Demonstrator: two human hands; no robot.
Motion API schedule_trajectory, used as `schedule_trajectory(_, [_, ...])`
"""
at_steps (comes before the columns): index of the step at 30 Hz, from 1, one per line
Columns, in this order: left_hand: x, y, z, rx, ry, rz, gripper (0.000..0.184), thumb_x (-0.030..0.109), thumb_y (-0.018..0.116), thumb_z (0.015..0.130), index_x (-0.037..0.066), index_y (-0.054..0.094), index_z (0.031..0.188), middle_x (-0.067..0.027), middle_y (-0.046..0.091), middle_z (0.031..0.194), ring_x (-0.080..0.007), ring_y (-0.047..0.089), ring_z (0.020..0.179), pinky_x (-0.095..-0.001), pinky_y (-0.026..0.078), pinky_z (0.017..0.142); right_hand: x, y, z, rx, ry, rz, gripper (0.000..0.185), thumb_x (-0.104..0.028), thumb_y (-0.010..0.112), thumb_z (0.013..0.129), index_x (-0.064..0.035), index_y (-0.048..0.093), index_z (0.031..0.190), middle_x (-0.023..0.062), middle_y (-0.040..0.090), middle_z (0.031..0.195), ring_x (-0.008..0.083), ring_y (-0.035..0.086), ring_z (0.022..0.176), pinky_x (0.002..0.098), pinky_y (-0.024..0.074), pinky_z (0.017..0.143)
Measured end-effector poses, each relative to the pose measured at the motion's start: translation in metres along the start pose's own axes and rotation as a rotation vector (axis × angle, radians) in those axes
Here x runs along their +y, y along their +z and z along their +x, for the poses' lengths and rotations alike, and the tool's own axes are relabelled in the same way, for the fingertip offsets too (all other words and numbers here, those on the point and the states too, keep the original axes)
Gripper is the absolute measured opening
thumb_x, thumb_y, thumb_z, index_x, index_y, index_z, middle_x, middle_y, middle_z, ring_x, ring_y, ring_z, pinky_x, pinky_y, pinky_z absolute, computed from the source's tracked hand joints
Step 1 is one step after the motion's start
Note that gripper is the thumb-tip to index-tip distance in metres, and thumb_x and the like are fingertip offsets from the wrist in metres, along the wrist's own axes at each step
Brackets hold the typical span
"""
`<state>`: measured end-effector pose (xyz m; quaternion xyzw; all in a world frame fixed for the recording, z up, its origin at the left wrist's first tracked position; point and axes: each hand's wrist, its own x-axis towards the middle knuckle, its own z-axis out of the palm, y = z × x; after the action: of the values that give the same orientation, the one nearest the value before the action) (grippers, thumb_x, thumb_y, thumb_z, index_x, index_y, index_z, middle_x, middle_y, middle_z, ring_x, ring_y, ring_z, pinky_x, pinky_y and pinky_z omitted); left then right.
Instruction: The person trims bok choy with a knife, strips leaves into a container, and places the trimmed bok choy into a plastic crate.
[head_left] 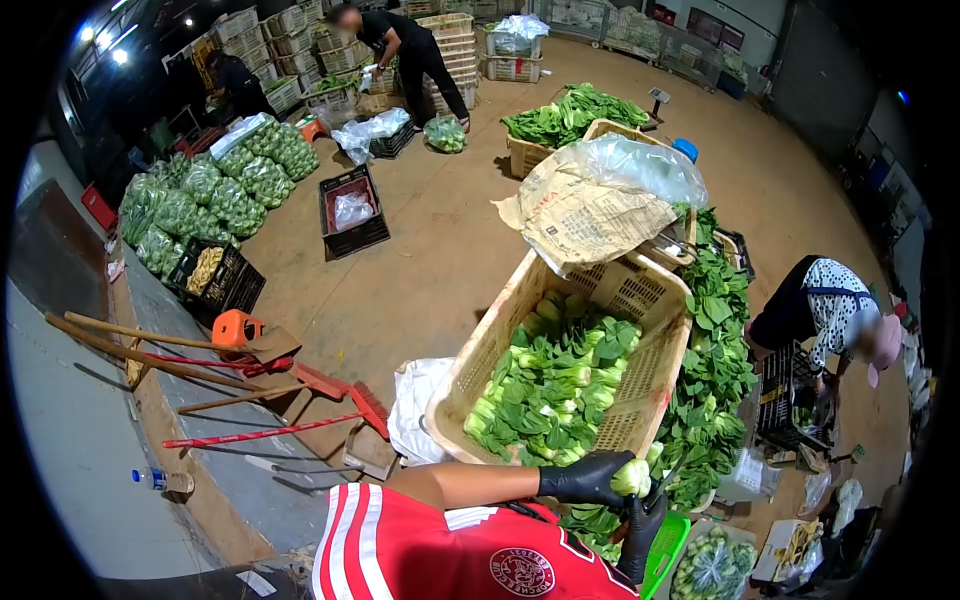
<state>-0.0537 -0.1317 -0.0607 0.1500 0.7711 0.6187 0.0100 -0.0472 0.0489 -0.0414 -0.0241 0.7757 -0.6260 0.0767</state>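
A head of bok choy [632, 478] is gripped in my left hand [585, 479], which wears a black glove, its pale cut base facing up. My right hand [643, 526], also black-gloved, is closed right beside it; a thin dark shape rises from its fingers, too unclear to name. Ahead of my hands stands a large cream plastic crate [470, 365] with several heads of bok choy [560, 385] lying in it. More leafy bok choy [712, 350] is heaped along the crate's right side. A green plastic basket edge [665, 556] shows under my right hand.
Brown paper sacking [590, 205] and clear plastic cover a crate behind. Brooms and shovels [270, 375] lean at left. Bagged greens [215, 185] are piled at far left. One person [405, 50] bends at the back; another [830, 310] bends over a black crate [785, 400] at right.
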Motion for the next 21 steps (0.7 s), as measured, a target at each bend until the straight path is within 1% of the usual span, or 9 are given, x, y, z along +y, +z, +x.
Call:
schedule_trajectory(6, [0.002, 0.002, -0.002, 0.001, -0.009, 0.039, 0.062, 0.034, 0.075, 0.063, 0.000, 0.050, 0.107, -0.0216, 0.058, 0.097, -0.0367, 0.057, 0.091, -0.0419, 0.044, 0.079, 0.015, -0.007, -0.001, -0.006, 0.035, 0.016, 0.046, -0.015, 0.069, 0.073, 0.0019, 0.051, 0.112, 0.0095, 0.058, 0.098, 0.0182, 0.055, 0.088, 0.0309, 0.0435, 0.078])
schedule_trajectory(10, [-0.004, 0.006, -0.002, 0.008, 0.000, 0.039, 0.062, 0.033, 0.076, 0.062, 0.000, 0.050, 0.108, -0.0220, 0.058, 0.095, -0.0375, 0.057, 0.090, -0.0420, 0.044, 0.078, 0.001, -0.005, -0.005, -0.027, 0.119, 0.067, 0.046, -0.016, 0.068, 0.074, 0.0020, 0.051, 0.113, 0.0089, 0.058, 0.099, 0.0180, 0.055, 0.088, 0.0299, 0.0432, 0.077])
schedule_trajectory(13, [-0.004, 0.006, -0.002, 0.032, -0.004, 0.039, 0.063, 0.035, 0.076, 0.061, 0.000, 0.050, 0.107, -0.0212, 0.059, 0.094, -0.0375, 0.057, 0.088, -0.0420, 0.044, 0.077, 0.006, -0.003, -0.002, -0.042, -0.013, -0.019, 0.045, -0.016, 0.064, 0.078, 0.0014, 0.048, 0.116, 0.0090, 0.057, 0.097, 0.0144, 0.053, 0.076, 0.0264, 0.0439, 0.064])
schedule_trajectory(16, [-0.002, 0.004, -0.004, 0.063, 0.008, 0.055, 0.063, 0.038, 0.077, 0.061, 0.001, 0.051, 0.105, -0.0203, 0.060, 0.093, -0.0370, 0.058, 0.087, -0.0416, 0.044, 0.076, 0.002, -0.001, -0.002, -0.044, -0.078, -0.060, 0.046, -0.017, 0.062, 0.079, 0.0020, 0.047, 0.118, 0.0101, 0.057, 0.099, 0.0162, 0.054, 0.081, 0.0281, 0.0439, 0.070])
schedule_trajectory(18, [-0.002, 0.001, -0.004, 0.088, 0.044, 0.086, 0.063, 0.038, 0.077, 0.061, 0.001, 0.051, 0.104, -0.0201, 0.060, 0.093, -0.0366, 0.058, 0.087, -0.0412, 0.045, 0.076, 0.002, -0.003, -0.003, -0.077, 0.060, 0.017, 0.045, -0.018, 0.061, 0.080, 0.0028, 0.047, 0.118, 0.0116, 0.056, 0.105, 0.0194, 0.053, 0.093, 0.0306, 0.0413, 0.081])
schedule_trajectory(20, [-0.001, -0.003, -0.002, 0.081, 0.013, 0.063, 0.061, 0.039, 0.077, 0.060, 0.000, 0.053, 0.099, -0.0198, 0.060, 0.092, -0.0355, 0.058, 0.087, -0.0398, 0.045, 0.076, -0.005, 0.001, 0.001, -0.096, -0.029, -0.009, 0.046, -0.018, 0.061, 0.080, 0.0031, 0.047, 0.118, 0.0122, 0.056, 0.107, 0.0201, 0.052, 0.097, 0.0317, 0.0398, 0.086])
schedule_trajectory(21, [0.005, -0.007, -0.002, 0.101, 0.016, 0.066, 0.060, 0.039, 0.077, 0.060, 0.000, 0.053, 0.098, -0.0196, 0.060, 0.091, -0.0353, 0.058, 0.086, -0.0397, 0.045, 0.075, -0.007, 0.000, 0.002, -0.111, -0.018, -0.026, 0.046, -0.018, 0.061, 0.080, 0.0035, 0.047, 0.119, 0.0123, 0.056, 0.108, 0.0201, 0.053, 0.097, 0.0314, 0.0402, 0.086])
